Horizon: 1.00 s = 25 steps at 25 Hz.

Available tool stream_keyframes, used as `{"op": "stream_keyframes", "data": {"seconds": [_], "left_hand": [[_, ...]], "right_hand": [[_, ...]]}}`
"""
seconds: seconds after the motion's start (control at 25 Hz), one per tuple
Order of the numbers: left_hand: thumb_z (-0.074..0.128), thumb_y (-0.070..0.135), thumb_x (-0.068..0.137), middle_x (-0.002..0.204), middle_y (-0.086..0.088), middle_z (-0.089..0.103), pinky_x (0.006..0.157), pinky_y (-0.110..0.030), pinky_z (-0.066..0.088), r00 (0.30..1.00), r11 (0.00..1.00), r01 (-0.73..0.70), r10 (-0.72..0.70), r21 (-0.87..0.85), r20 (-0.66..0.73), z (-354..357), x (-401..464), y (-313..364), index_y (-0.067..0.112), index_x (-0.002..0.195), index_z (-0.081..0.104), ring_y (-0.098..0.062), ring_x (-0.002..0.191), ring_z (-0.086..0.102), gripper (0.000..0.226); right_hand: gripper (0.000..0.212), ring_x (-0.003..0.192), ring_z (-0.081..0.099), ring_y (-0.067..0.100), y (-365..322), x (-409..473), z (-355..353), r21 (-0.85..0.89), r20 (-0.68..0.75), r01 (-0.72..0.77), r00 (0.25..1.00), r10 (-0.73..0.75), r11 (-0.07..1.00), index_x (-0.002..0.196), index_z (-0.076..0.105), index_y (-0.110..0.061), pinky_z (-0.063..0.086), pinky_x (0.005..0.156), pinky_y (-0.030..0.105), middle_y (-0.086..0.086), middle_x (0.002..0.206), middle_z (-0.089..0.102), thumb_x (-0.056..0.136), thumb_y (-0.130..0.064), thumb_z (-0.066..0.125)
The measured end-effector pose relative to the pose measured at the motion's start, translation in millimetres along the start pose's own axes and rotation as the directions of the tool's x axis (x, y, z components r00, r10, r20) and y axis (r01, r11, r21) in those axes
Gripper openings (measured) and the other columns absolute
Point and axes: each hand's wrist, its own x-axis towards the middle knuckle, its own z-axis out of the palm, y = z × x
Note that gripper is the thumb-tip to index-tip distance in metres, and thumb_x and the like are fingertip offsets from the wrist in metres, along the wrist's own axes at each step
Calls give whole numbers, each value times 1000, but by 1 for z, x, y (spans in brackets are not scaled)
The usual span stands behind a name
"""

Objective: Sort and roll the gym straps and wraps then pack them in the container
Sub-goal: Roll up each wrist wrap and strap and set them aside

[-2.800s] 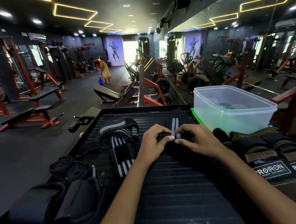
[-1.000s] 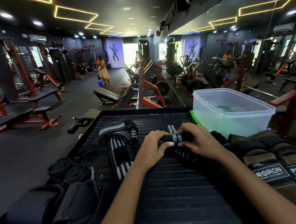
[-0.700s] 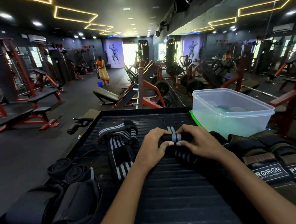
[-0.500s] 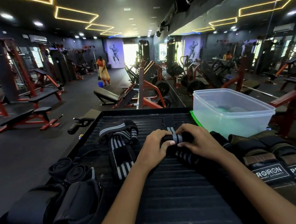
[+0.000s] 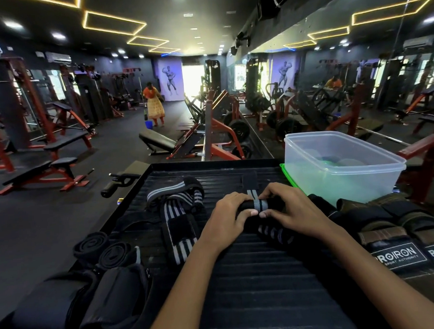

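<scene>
A black wrap with grey stripes (image 5: 257,205) lies partly rolled at the middle of the black ribbed platform (image 5: 255,283). My left hand (image 5: 226,216) grips the roll's left end and my right hand (image 5: 292,210) grips its right end, thumbs meeting below it. The wrap's flat tail runs away from me toward the far edge. A second striped wrap (image 5: 178,216) lies loose and unrolled to the left. Two rolled black straps (image 5: 102,249) sit at the left edge. The clear plastic container (image 5: 342,168) stands at the far right on a green lid.
Black padded gloves (image 5: 75,302) lie at the near left. Brown and black labelled wraps (image 5: 403,232) are heaped at the right below the container. Gym benches and machines fill the floor beyond, and a person with a mop and blue bucket stands far off.
The roll between my hands has grown thicker and moved farther along the wrap, and the flat tail beyond it is shorter. The distant person has shifted a little.
</scene>
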Motion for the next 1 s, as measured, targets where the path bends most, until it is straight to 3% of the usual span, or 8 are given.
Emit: {"op": "stream_keyframes", "data": {"seconds": [0.16,0.48,0.68,1.0], "left_hand": [[66,21,88,110,1,63,94,-23,43,1000,1000,-25,26,-9,3,1,-1,1,17,119,62,-11,105,56,31],[67,18,88,102,0,64,86,-19,45,1000,999,22,-22,-39,0,1,-1,2,18,114,64,-10,97,57,26],[66,21,88,102,1,65,83,-11,42,1000,998,30,-29,-51,11,0,-1,1,18,113,65,-7,95,57,25],[67,20,89,99,5,69,80,-13,47,994,976,105,-108,-193,-6,-1,1,9,13,109,68,-2,90,62,22]], "right_hand": [[24,85,60,3,1,-1,0,47,-6,-37,999,37,998,96,60,-15,48,73,24,-10,93,65,80,-22,76],[32,86,58,-4,-2,0,-1,66,60,-43,997,39,997,95,57,-17,39,71,8,-18,91,61,74,-21,82],[29,81,59,4,0,0,0,47,45,-40,998,38,998,92,56,-15,44,68,20,-9,88,63,76,-21,79],[32,83,59,5,3,0,-1,4,18,4,1000,-5,1000,97,60,-14,47,73,24,-7,92,64,74,-20,81]]}}
